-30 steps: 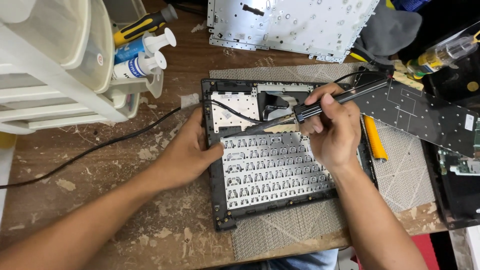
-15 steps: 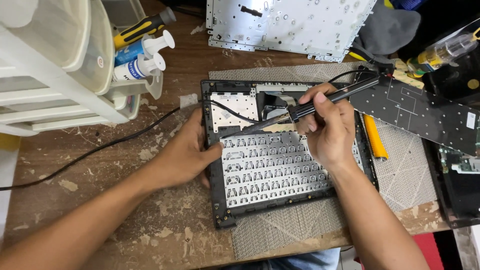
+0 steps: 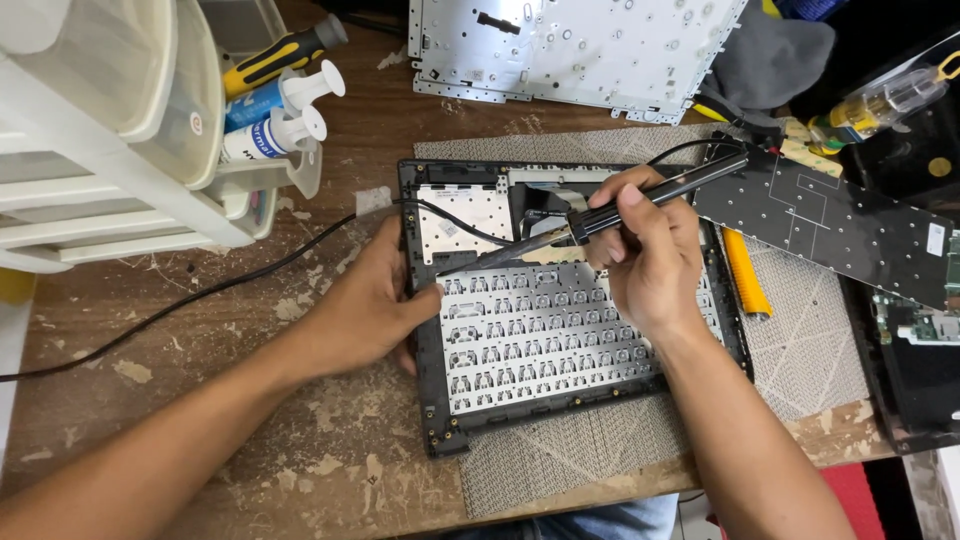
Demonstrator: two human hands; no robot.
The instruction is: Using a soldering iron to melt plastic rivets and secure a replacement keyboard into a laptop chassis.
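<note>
A black laptop top case (image 3: 430,420) lies face down on a grey mat, its silver keyboard backplate (image 3: 540,335) showing. My left hand (image 3: 365,305) rests on the case's left edge, thumb pressing the frame beside the backplate. My right hand (image 3: 650,255) grips a black soldering iron (image 3: 640,200) like a pen. The iron's metal tip (image 3: 470,265) touches the upper left corner of the backplate, close to my left thumb. The iron's black cord (image 3: 200,295) trails left across the wooden table.
A white plastic drawer unit (image 3: 110,150) with tubes and a yellow-handled screwdriver (image 3: 285,55) stands at upper left. A perforated metal plate (image 3: 570,50) lies at the back. A detached black keyboard (image 3: 830,225), a yellow tool (image 3: 745,275) and circuit boards (image 3: 915,330) sit to the right.
The soldering iron's tip slid left along the top edge of the backplate toward my left thumb. My left hand stays on the case edge.
</note>
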